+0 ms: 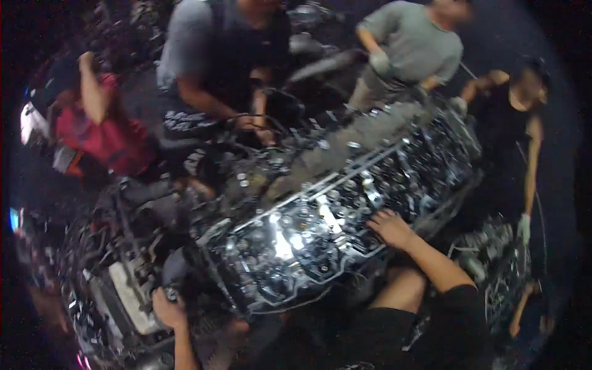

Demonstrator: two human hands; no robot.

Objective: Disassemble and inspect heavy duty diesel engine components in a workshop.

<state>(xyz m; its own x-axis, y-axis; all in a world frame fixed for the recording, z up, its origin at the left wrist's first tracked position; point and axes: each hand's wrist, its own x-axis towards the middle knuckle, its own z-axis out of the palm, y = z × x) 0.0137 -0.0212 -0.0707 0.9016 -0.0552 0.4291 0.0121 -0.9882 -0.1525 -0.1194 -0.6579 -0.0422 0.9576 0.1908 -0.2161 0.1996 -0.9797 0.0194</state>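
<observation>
A large engine block [327, 237], its valve gear exposed, lies at a slant across the middle, wet and shiny under a bright light. My right hand [391, 229] rests on its near edge with the fingers spread, holding nothing. At the lower left, my left hand [168, 307] is closed at the edge of a smaller engine with a pale cover [131, 296]. Its fingers curl against a dark part there, and blur hides what they grip.
Across the engine, a person in a dark top [231, 68] bends over hoses. Others stand around: one in a red shirt [102, 132], one in a grey-green shirt [414, 46], one in black [512, 132]. More engine parts [481, 256] lie at right.
</observation>
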